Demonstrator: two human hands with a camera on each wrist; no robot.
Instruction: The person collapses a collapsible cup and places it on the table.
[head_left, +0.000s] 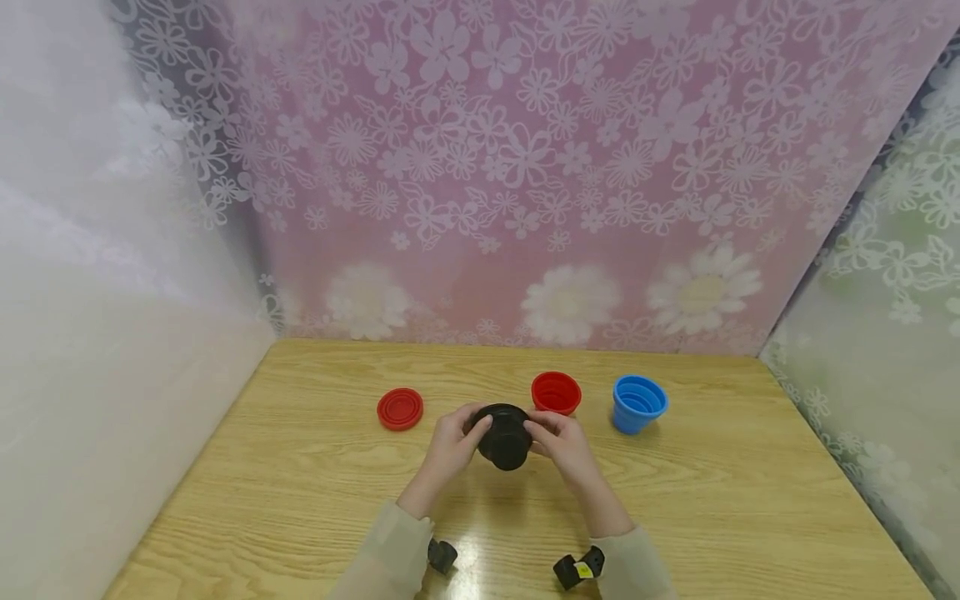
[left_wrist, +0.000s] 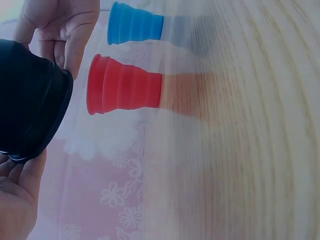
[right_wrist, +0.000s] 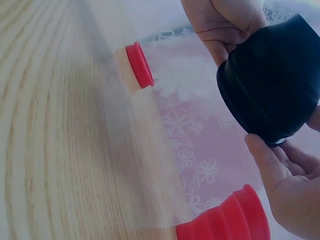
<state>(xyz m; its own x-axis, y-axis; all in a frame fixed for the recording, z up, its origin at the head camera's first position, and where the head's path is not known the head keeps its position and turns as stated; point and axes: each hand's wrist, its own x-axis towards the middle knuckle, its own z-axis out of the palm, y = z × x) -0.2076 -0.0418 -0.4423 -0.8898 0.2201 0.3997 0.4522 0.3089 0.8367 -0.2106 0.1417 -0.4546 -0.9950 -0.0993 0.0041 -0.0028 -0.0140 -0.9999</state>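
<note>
Holding the black cup (head_left: 506,442) between them, both hands grip it from opposite sides, and its place is right in the fingers, lifted off the table (head_left: 315,483). The left hand (head_left: 450,440) has its thumb on the near side and its other fingers behind the rim; the right hand (head_left: 564,446) mirrors that grip, so neither is nearer. The key relation is the cup's axis: it runs crosswise to the line joining the two sets of fingers, the narrow base up and toward the person, the wide rim tipped down and away. Any turning or pressing would, I judge, depend on that tilt, with the grip lying at the rim and the base free of the fingers. Just beyond the right fingers, apart from them in the left wrist view, stands the red cup (head_left: 556,393), upright; the blue cup (head_left: 637,404) is upright too, farther out to their right. The red disc (head_left: 400,409) lies flat beyond the left fingers and off to their left, nearer that hand than the other.
</note>
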